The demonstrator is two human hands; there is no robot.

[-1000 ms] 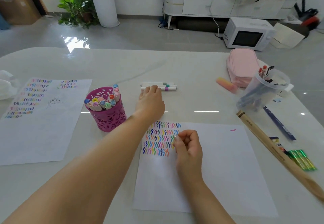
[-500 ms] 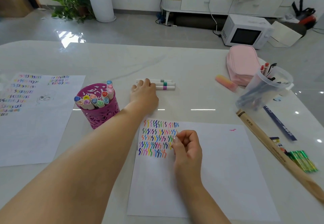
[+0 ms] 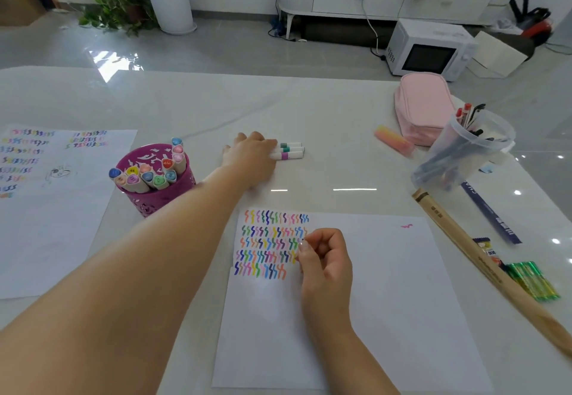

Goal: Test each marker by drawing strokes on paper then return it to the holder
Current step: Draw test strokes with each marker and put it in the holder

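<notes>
Our left hand [image 3: 250,159] reached out across the table [image 3: 309,110]. It lay on top of three markers [image 3: 292,150] that were lying side by side, past the top of the paper [image 3: 387,301]. The hand hid one end of them, and their other ends stuck out. We could not tell if the fingers were holding a marker or only touching.

Our right hand [image 3: 325,258] rested on the paper, right next to the rows of colored squiggles [image 3: 272,243]. Its fingers were curled up into a loose fist, with the thumb against the first finger. We saw nothing in it.

The purple holder [image 3: 161,196] stood near our left arm, full of capped markers [image 3: 145,176] standing up. Another sheet [image 3: 55,224] with squiggles lay beside the holder.
</notes>
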